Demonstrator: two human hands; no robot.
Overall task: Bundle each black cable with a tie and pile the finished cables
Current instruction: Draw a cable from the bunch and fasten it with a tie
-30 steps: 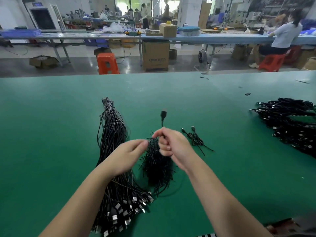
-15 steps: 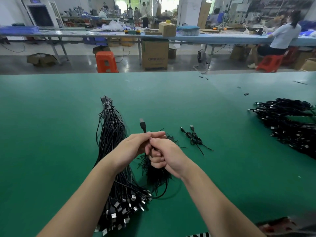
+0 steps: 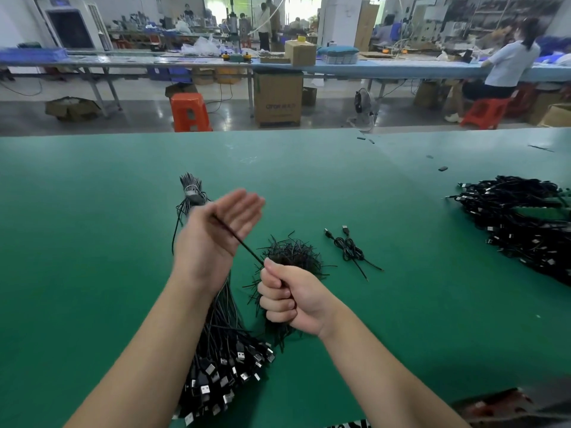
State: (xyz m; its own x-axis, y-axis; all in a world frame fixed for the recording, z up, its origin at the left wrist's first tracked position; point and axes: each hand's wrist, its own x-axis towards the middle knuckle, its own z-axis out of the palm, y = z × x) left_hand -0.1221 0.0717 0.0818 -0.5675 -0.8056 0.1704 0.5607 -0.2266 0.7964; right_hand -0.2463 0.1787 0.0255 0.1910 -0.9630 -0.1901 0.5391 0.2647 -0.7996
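Note:
My right hand is a fist gripping a black cable, which runs taut up to my left hand. My left hand is raised with straight fingers, palm toward me, and the cable lies across the palm. Beneath my left arm lies a long bunch of unbundled black cables with USB plugs at its near end. A heap of short black ties sits just beyond my right hand. One bundled cable lies right of the ties. The pile of finished cables is at the far right.
The green table spreads wide around the work. Small black bits lie near its far edge. A dark object shows at the bottom right corner. Beyond the table are an orange stool, boxes and seated workers.
My hands were together at the cable with its plug sticking up. Now they have parted: the left has risen and opened flat, and the right has dropped toward me, stretching the cable between them.

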